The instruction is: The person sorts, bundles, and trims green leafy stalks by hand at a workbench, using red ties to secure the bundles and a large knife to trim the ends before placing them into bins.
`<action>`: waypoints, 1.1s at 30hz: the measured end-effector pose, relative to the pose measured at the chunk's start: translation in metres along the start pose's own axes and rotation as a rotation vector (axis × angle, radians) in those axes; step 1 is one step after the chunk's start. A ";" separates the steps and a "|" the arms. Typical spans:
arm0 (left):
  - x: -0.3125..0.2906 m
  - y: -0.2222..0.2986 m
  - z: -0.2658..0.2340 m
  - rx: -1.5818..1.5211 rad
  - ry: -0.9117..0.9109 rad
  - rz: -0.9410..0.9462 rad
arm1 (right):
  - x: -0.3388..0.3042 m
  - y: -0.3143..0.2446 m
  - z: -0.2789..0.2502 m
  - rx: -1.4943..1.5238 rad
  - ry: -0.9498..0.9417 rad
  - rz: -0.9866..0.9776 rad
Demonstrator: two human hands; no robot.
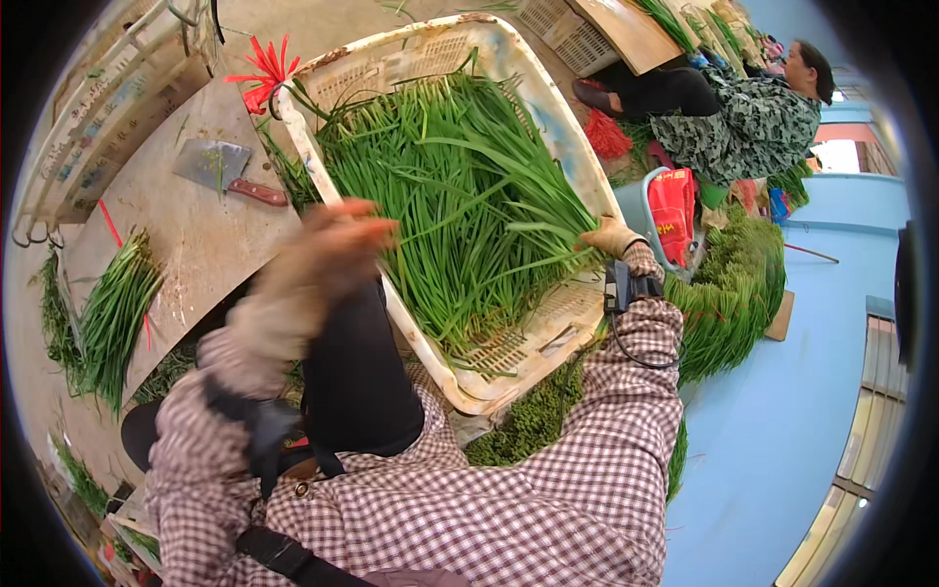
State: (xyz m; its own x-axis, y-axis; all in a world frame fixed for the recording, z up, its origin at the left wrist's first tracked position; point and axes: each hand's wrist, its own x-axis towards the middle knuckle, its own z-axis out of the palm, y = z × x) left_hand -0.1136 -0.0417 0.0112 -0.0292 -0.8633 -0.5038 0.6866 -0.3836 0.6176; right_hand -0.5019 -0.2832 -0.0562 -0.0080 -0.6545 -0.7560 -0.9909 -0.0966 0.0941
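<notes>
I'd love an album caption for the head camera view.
Right hand at a white crate of green leaves, left hand blurred, cleaver nearby.

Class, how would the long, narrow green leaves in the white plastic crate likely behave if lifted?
The long, narrow green leaves would probably flop at their tips, since several curve over. A handful may shed strands, as no tie shows around the heap in the white plastic crate. Each leaf looks likely to be light, being so thin.

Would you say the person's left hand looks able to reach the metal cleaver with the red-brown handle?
Probably yes: the motion-blurred left hand seems near the metal cleaver with the red-brown handle, whose handle end faces it, and nothing appears to cover it.
</notes>
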 end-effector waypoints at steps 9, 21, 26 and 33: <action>0.152 -0.169 0.089 0.311 0.209 -0.740 | -0.017 -0.134 0.168 0.672 0.135 0.314; 0.160 -0.183 0.042 0.447 0.551 -0.687 | -0.066 -0.068 0.137 0.805 0.407 0.041; 0.161 -0.178 0.042 0.383 0.593 -0.669 | -0.002 -0.081 0.162 0.784 0.154 0.180; 0.165 -0.182 0.031 0.358 0.305 -0.730 | 0.033 -0.056 0.222 -1.294 0.740 -0.191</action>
State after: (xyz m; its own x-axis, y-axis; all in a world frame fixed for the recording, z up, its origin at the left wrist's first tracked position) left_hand -0.2657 -0.1243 -0.1652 -0.1416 -0.2551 -0.9565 0.3007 -0.9317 0.2040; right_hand -0.4764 -0.1328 -0.2301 0.5633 -0.7384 -0.3709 -0.1660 -0.5408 0.8246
